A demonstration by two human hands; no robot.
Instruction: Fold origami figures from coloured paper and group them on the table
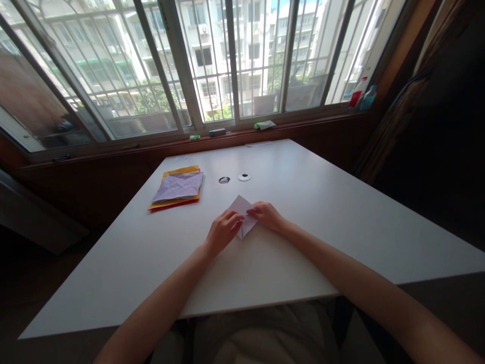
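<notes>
A small folded sheet of pale purple paper (239, 203) lies on the white table in front of me, shaped like a diamond with one corner pointing away. A crease or slit runs down its near half. My left hand (224, 228) is on its left side, with the fingers curled over the paper near its middle. From the right, my right hand (267, 214) pinches the paper's right corner between thumb and fingers. The fingers partly cover the middle of the sheet.
Left of the hands, a stack of coloured paper (177, 187) lies on the table (326, 222), purple on top of yellow and red. Beyond the paper are a round table hole (224, 180) and a round cover (244, 177). Small items, including a green-and-white packet (264, 125), rest on the windowsill.
</notes>
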